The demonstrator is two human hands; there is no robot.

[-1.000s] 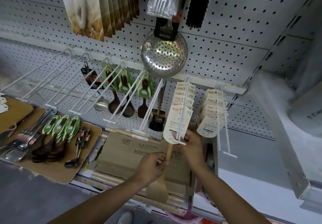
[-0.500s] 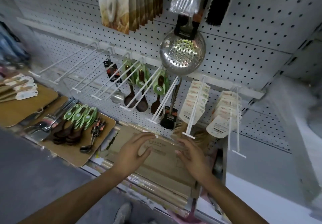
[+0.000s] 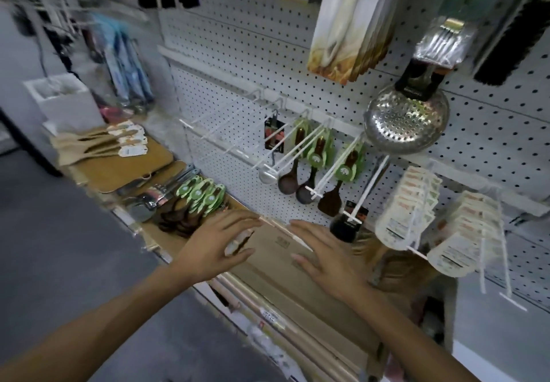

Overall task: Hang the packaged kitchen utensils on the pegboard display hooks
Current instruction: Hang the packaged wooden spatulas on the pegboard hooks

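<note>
Both hands, left (image 3: 218,243) and right (image 3: 329,255), hover released and empty over the carton (image 3: 269,258) at centre; best to pick one carded spatula (image 3: 101,148) from the left-frame pile by its handle, hole leading toward a free hook (image 3: 220,125).

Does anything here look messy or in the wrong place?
Yes. Some green-carded spoons and tagged wooden spatulas lie in loose piles on the boards below instead of hanging on the white hooks, several of which are bare.
</note>
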